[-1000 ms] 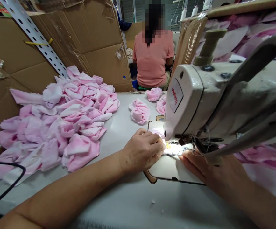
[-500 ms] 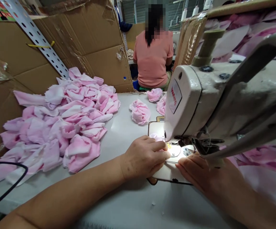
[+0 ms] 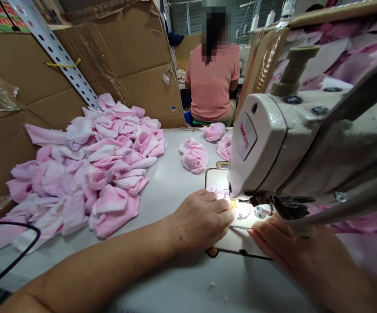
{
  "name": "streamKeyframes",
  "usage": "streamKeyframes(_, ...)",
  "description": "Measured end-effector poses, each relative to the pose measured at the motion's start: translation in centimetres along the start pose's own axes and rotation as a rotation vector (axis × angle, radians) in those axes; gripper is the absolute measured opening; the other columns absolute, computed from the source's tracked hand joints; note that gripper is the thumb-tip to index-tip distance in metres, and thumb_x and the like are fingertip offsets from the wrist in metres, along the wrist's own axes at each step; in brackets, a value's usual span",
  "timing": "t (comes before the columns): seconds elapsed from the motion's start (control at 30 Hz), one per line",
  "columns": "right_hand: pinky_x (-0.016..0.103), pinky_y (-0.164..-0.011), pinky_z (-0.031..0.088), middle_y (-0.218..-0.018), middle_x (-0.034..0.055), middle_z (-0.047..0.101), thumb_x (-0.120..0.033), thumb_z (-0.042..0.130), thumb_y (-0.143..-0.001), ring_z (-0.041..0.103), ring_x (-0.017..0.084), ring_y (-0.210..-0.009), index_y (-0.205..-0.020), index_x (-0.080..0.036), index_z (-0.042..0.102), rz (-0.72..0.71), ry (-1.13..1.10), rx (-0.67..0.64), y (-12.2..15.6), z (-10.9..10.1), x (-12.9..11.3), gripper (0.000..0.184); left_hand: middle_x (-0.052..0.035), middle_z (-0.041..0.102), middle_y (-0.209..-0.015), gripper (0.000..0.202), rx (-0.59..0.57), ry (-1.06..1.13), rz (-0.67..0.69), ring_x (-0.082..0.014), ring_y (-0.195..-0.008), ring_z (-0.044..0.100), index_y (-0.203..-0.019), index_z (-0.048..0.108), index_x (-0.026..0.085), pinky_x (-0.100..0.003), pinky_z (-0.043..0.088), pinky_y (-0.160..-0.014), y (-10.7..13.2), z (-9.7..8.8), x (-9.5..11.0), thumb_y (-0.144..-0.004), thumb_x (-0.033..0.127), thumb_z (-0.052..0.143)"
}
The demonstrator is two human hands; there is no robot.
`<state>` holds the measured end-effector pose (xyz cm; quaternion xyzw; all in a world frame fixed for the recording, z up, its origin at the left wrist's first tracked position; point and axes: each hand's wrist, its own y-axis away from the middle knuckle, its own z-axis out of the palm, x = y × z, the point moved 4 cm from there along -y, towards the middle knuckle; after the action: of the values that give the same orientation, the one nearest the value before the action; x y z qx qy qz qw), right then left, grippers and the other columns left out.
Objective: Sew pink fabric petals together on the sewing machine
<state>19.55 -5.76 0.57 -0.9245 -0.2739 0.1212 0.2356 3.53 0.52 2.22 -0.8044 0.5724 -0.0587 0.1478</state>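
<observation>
My left hand (image 3: 201,219) lies curled on the table with its fingertips pressing a small pink fabric piece (image 3: 218,192) against the lit plate under the sewing machine head (image 3: 273,143). My right hand (image 3: 281,245) rests flat on the metal needle plate (image 3: 240,243) just right of the needle; its fingertips are partly hidden under the machine parts, so what they touch is unclear.
A large heap of pink-and-white fabric pieces (image 3: 87,169) covers the table's left side against cardboard boxes (image 3: 123,56). Finished pink bundles (image 3: 193,154) lie behind the machine. A person in a pink shirt (image 3: 212,82) sits beyond, back turned. A black cable (image 3: 18,256) loops at left.
The view shifted slightly; both hands stay at the needle, the left hand edging a little closer to the presser foot with the pink piece.
</observation>
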Motion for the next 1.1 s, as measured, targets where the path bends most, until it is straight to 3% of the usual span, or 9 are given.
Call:
streamKeyframes(0.13, 0.032, -0.059, 0.029, -0.061, -0.001, 0.055, -0.015, 0.042, -0.094, 0.049, 0.014, -0.056, -0.074, -0.02, 0.056, -0.077, 0.09, 0.039, -0.1, -0.4, 0.2, 0.025, -0.0026, 0.061, -0.084, 0.013, -0.034, -0.002, -0.029, -0.0165, -0.073, 0.052, -0.089, 0.061, 0.017, -0.03, 0.041, -0.066, -0.1, 0.2, 0.3, -0.087, 0.022, 0.049)
streamKeyframes(0.53, 0.03, -0.055, 0.029, -0.061, -0.0008, 0.057, -0.021, 0.046, -0.092, 0.05, 0.014, -0.056, -0.063, -0.022, 0.053, 0.03, 0.075, -0.047, 0.9, 0.5, 2.2, 0.03, -0.0069, 0.057, -0.084, 0.015, -0.055, -0.066, -0.033, -0.0202, -0.074, 0.053, -0.096, 0.056, 0.014, -0.033, 0.042, -0.066, -0.1, 1.2, 1.1, -0.084, 0.02, 0.049)
streamKeyframes(0.77, 0.031, -0.055, 0.027, -0.056, -0.0009, 0.056, -0.023, 0.044, -0.094, 0.051, 0.015, -0.055, -0.064, -0.022, 0.056, 0.063, 0.065, -0.053, 0.4, 0.2, 1.9, 0.033, -0.006, 0.062, -0.1, 0.007, 0.064, 0.132, -0.014, -0.019, -0.093, 0.054, -0.092, 0.056, 0.017, -0.032, 0.04, -0.081, 0.5, -0.3, -0.4, -0.087, 0.018, 0.051)
streamKeyframes(0.97, 0.031, -0.055, 0.027, -0.054, -0.0004, 0.051, -0.034, 0.044, -0.094, 0.048, 0.014, -0.052, -0.062, -0.02, 0.058, 0.087, 0.059, -0.047, 0.8, 0.4, 2.7, 0.038, -0.006, 0.062, -0.111, 0.012, -0.002, 0.113, 0.051, -0.0211, -0.101, 0.053, -0.099, 0.057, 0.017, -0.036, 0.039, -0.084, 0.7, -0.9, -1.8, -0.088, 0.02, 0.055)
streamKeyframes(1.1, 0.03, -0.057, 0.029, -0.063, -0.0003, 0.057, -0.035, 0.048, -0.094, 0.05, 0.014, -0.054, -0.073, -0.02, 0.064, 0.071, 0.034, -0.066, 1.3, 0.8, 3.2, 0.03, -0.0105, 0.061, -0.109, 0.013, 0.0, 0.18, 0.041, -0.0192, -0.098, 0.055, -0.1, 0.058, 0.012, -0.032, 0.044, -0.088, 0.6, -0.9, -2.1, -0.089, 0.017, 0.054)
